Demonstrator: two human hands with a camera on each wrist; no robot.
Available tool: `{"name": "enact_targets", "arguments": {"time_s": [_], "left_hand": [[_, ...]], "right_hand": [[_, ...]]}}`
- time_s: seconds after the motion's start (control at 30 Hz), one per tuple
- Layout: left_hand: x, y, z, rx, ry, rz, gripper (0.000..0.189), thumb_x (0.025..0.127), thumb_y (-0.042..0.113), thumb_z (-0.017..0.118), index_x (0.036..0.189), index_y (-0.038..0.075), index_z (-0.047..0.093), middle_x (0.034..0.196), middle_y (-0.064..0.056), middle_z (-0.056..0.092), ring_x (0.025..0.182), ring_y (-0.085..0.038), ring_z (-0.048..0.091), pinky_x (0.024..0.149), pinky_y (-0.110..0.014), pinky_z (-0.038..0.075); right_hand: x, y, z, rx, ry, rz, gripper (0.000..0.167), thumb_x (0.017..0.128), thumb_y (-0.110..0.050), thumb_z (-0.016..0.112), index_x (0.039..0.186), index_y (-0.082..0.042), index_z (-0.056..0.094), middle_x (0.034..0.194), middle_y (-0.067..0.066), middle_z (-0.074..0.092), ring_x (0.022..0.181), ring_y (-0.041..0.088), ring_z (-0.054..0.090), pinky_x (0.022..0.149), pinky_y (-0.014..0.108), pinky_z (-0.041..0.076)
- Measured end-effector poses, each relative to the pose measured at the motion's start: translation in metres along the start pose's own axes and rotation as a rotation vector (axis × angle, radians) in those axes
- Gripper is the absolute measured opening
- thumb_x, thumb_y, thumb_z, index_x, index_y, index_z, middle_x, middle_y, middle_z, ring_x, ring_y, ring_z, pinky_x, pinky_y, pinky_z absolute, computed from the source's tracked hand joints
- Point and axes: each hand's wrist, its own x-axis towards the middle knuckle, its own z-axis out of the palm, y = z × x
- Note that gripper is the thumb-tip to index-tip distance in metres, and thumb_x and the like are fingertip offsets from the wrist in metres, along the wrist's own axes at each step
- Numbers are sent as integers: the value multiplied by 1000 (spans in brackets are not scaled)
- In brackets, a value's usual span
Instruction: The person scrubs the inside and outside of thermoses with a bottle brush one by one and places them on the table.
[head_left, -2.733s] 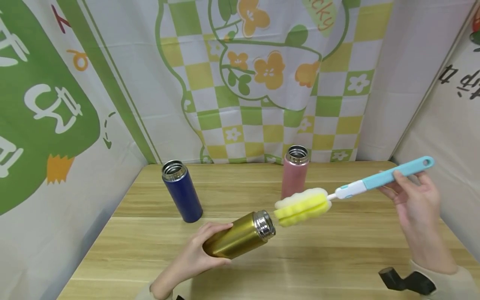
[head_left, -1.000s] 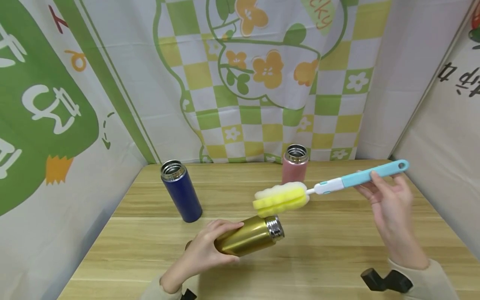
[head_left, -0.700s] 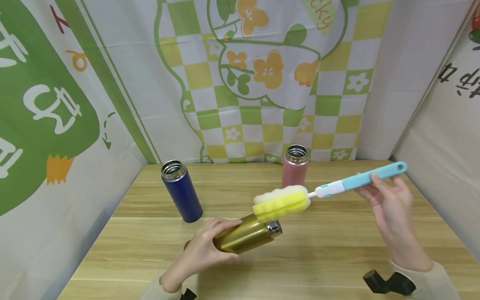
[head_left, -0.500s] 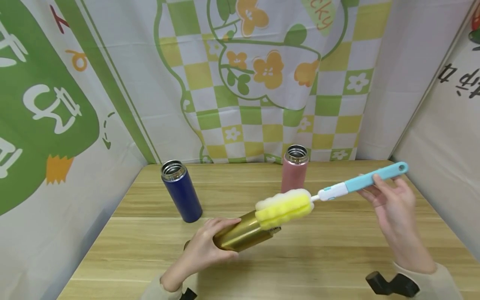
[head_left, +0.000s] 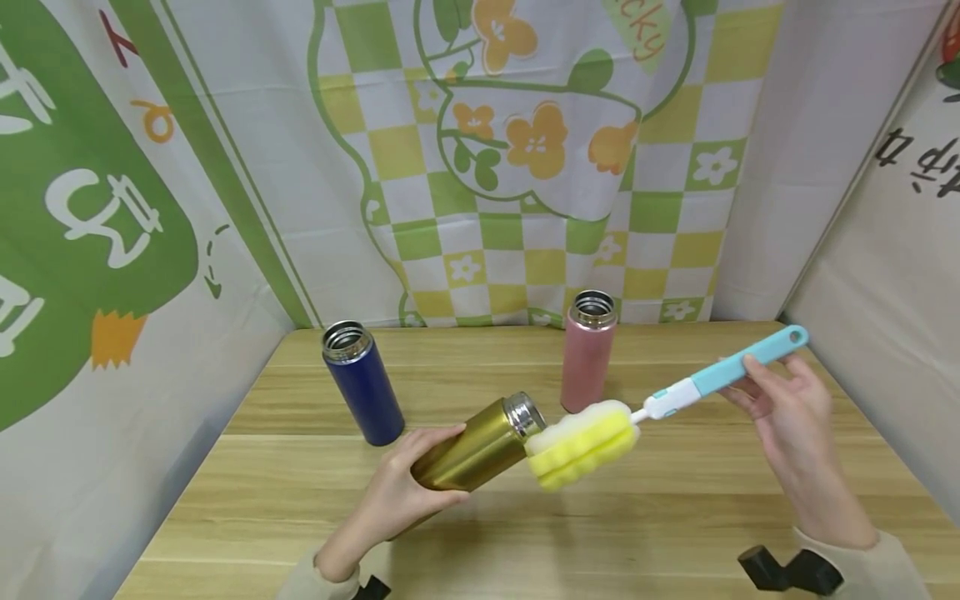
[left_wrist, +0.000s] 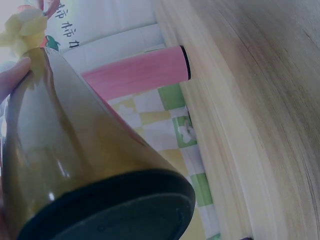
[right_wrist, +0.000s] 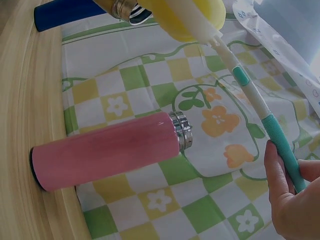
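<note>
Tilting toward the upper right, the gold bottle (head_left: 472, 454) is held up just below the center of the frame, its bare steel mouth uncovered. Overlapping that mouth is the sponge (head_left: 585, 450) of a brush (head_left: 672, 399); whether they touch cannot be told. The sponge looks wider than the neck and stands off its line, so a straight push could bunch the foam against the rim or skid it along the outside.

At lower center, the left hand (head_left: 397, 496) curls thumb and fingers around the bottle; smooth metal could turn or slip under a hard shove. At right, the right hand (head_left: 791, 417) pinches the handle between thumb and fingers well back from the sponge, a hold that may let the head swing.

Just beyond the sponge stands the pink bottle (head_left: 587, 358), which a stray sweep could topple. The blue bottle (head_left: 365, 387), center left, looks safer on the wooden table (head_left: 285, 500), before a checkered cloth (head_left: 502, 225).
</note>
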Motion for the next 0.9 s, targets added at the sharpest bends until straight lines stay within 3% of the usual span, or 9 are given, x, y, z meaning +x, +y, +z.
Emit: {"name": "enact_targets", "arguments": {"time_s": [0.17, 0.3, 0.43, 0.57, 0.67, 0.9], "left_hand": [[4, 14, -8, -70, 0, -10, 70, 50, 6, 84, 114, 2, 56, 106, -10, 60, 94, -18, 55, 75, -26, 45], [5, 24, -13, -152, -66, -102, 67, 54, 3, 81, 116, 0, 54, 110, -13, 58, 93, -12, 53, 72, -26, 46], [1, 16, -9, -204, -113, -209, 68, 58, 8, 81, 120, 6, 52, 115, -8, 56, 90, -8, 51, 69, -26, 47], [-3, 3, -3, -268, -148, -231, 68, 61, 15, 80, 123, 12, 51, 115, -6, 57, 88, -8, 53, 69, -26, 47], [-4, -2, 0, -345, -175, -236, 66, 66, 16, 77, 125, 11, 48, 118, -10, 55, 95, -10, 54, 74, -27, 47], [-4, -9, 2, -545, -198, -343, 64, 77, 5, 66, 133, 7, 34, 112, -23, 54, 94, -12, 57, 75, -29, 47]], "right_hand": [[1, 1, -4, -22, 14, -46, 14, 83, 14, 46, 92, 4, 49, 76, 20, 64, 74, 28, 65, 68, 37, 50], [1, 1, -6, -34, 28, -95, 12, 83, 15, 46, 89, 5, 48, 73, 19, 63, 72, 28, 65, 68, 38, 49], [2, 1, -7, -31, 54, -101, 10, 83, 14, 48, 89, 6, 49, 74, 19, 63, 70, 28, 65, 68, 38, 49], [2, 1, -7, -26, 111, -102, 13, 82, 12, 51, 92, 4, 48, 77, 18, 62, 68, 26, 64, 68, 36, 50], [2, 0, -9, -7, 145, -106, 16, 81, 11, 52, 94, 4, 48, 78, 17, 61, 69, 26, 64, 68, 36, 50], [1, -1, -12, 32, 174, -109, 13, 82, 12, 51, 92, 5, 47, 77, 19, 61, 69, 27, 64, 67, 37, 49]]}}
